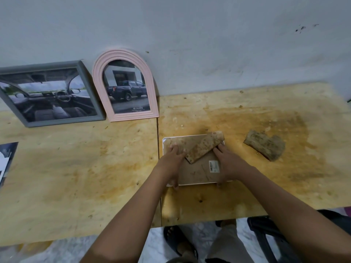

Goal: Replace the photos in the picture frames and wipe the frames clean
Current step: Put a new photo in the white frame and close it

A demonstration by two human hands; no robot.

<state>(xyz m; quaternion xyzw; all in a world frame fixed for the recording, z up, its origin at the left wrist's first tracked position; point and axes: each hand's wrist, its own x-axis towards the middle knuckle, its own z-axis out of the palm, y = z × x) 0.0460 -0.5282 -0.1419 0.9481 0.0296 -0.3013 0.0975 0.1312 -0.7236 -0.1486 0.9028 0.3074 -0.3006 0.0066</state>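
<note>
A white picture frame (197,184) lies face down near the table's front edge, its brown backing board (197,170) up, with a barcode sticker on it. A stained, mottled easel stand (204,147) rises at a slant from the board. My left hand (173,162) holds the frame's left side, fingers on the board beside the stand and thumb at the near edge. My right hand (227,164) holds the right side the same way, fingertips by the stand. A grey frame (57,122) and a pink arched frame (98,73), both with car photos, lean against the wall.
A stained brown piece (265,146) lies on the plywood table (85,177) to the right of the white frame. Printed sheets (6,162) poke in at the left edge. Below the table edge are my legs, a sandalled foot and a dark stool (266,230).
</note>
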